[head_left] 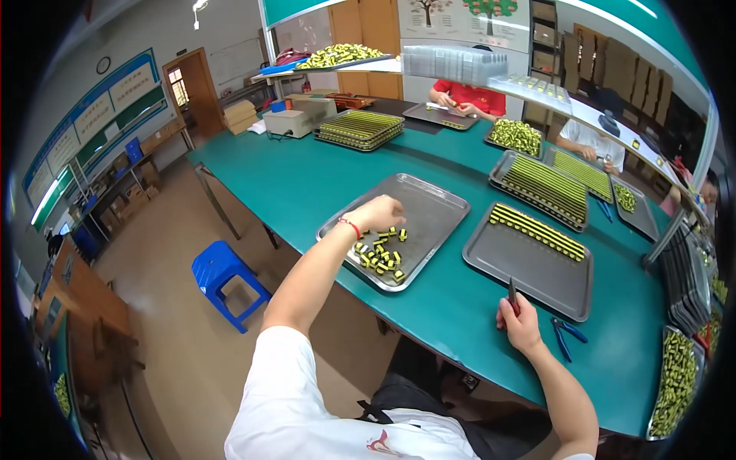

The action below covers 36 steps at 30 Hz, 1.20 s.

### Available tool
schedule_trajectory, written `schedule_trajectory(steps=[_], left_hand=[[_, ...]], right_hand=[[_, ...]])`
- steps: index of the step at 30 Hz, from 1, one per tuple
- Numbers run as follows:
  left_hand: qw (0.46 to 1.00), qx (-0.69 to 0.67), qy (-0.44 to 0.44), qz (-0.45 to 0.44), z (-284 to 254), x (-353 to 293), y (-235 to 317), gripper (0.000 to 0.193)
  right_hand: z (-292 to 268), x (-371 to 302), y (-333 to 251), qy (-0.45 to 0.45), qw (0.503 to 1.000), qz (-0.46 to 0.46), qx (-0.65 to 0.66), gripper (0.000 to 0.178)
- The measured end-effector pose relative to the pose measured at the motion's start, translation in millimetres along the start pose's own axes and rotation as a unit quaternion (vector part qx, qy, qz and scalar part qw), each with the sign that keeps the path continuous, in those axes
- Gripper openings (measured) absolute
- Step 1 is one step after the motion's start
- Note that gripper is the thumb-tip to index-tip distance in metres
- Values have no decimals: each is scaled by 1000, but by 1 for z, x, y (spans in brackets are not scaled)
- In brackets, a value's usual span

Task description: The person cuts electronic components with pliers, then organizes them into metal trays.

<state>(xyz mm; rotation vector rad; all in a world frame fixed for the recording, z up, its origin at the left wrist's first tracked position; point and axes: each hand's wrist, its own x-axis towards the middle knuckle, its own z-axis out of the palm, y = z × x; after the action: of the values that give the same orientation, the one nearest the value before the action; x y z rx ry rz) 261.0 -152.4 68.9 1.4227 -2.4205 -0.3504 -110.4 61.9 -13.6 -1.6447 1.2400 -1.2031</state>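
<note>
My left hand (380, 213), with a red band at its wrist, is over a metal tray (433, 198) at the middle of the table. Its fingers are curled, and whatever they may hold is hidden. Below it, a loose heap of small yellow-and-black striped blocks (379, 257) lies in the tray's near part. My right hand (521, 322) grips a slim, dark pointed tool (512, 290) with its tip upward; its exact kind is unclear. Just beyond it is a second tray (529, 268), where rows of such blocks (537, 231) line the far edge.
Blue-handled pliers (567, 333) lie right of my right hand. Stacked trays of striped rows (540, 184) stand farther back, others (360, 129) at far left. A heaped tray (675, 376) is at the right edge. A blue stool (226, 280) stands left. Co-workers sit across the table.
</note>
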Motion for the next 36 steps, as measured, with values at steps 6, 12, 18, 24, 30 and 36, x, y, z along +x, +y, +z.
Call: schedule_trajectory(steps=[6,12,18,24,30,36], left_hand=[[988,132,-65,-48,39,-21,-6,38],[979,-160,123,-27,32,18,45,33],[598,-799,47,-35,59,37,132,20],[522,-852,-47,-14,126,56,213,21],[622,-779,-79,-6,150,19,219,35],[611,-780,-136,6,158,10,227,25]], right_hand=[[0,-4,-9,-72,989,61,112,20],[-21,-21,8,-67,985,59,148,32],[-20,-17,5,-54,970,113,207,33],[-20,-38,-21,74,963,88,244,26],[9,-45,-162,-82,883,21,462,18],[38,-4,-230,-417,599,217,648,21]])
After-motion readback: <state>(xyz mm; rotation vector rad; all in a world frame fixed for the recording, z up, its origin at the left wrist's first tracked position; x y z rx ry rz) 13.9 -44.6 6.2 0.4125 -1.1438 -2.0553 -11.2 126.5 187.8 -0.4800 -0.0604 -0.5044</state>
